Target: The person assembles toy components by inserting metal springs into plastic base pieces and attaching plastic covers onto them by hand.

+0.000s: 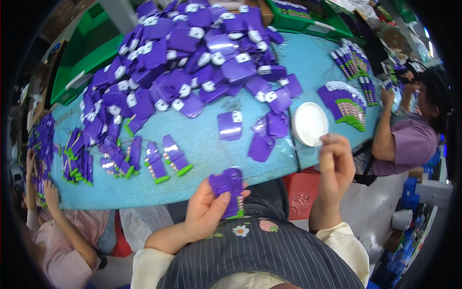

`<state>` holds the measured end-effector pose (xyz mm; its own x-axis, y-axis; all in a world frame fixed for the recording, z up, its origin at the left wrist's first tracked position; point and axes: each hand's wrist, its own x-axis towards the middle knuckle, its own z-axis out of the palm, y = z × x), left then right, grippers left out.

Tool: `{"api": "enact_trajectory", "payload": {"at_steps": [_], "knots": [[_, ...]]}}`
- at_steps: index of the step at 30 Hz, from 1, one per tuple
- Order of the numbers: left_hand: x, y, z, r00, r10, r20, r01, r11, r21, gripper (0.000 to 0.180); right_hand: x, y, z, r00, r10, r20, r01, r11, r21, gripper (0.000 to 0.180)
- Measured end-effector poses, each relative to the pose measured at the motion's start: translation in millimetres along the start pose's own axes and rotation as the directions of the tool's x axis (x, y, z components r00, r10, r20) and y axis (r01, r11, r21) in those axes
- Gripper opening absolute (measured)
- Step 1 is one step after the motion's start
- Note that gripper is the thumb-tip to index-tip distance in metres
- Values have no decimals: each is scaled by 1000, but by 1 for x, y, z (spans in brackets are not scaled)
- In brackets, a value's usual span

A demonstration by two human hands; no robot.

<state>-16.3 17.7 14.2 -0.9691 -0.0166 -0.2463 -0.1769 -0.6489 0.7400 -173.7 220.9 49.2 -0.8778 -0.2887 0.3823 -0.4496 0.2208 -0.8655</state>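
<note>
Gripped between thumb and fingers of the left hand (204, 212), a purple packet (228, 189) with a green lower edge is held near the body, just off the near edge of the blue table (202, 139). The right hand (337, 166) is raised to the right, its fingers curled and pinched together; whether anything is held there cannot be told. Just beside it, a white round lid (309, 124) is seen on the table. Farther off, a large heap of purple packets (192, 62) is piled, and other workers' arms are seen at both sides.
</note>
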Motion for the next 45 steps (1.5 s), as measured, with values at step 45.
{"api": "enact_trajectory", "payload": {"at_steps": [45], "knots": [[-34,-5,-35,984,-178,9,178,983,-41,42,52,14,119,807,-83,585,428,765,-482,39]]}}
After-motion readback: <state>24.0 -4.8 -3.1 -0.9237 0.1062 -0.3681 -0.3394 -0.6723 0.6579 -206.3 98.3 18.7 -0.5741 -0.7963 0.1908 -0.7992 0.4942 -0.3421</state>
